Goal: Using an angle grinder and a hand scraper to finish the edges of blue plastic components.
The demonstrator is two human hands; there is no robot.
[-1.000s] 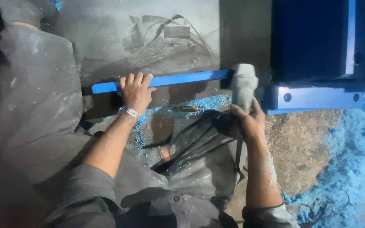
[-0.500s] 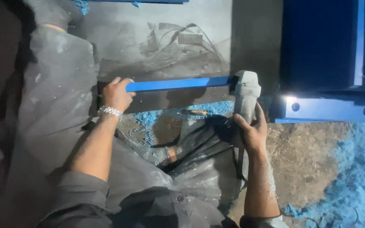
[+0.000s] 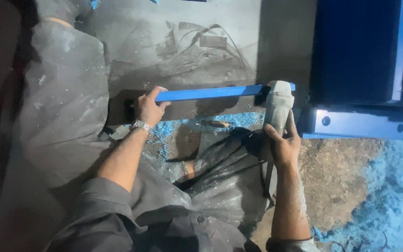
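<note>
My left hand, a metal watch on its wrist, grips the left end of a long blue bar that lies flat across a dark block. My right hand holds a grey power tool upright, its head pressed against the bar's right end. A cable hangs down from the tool past my forearm. Blue shavings lie just below the bar.
A dark blue machine body with a pale bolted bracket stands at the right. Grey plastic sheeting covers the left and my lap. More blue shavings pile up on the dirt floor at lower right.
My left hand has slid leftward along the blue bar to its end. The right hand keeps the tool at the bar's right end. The view has shifted slightly.
</note>
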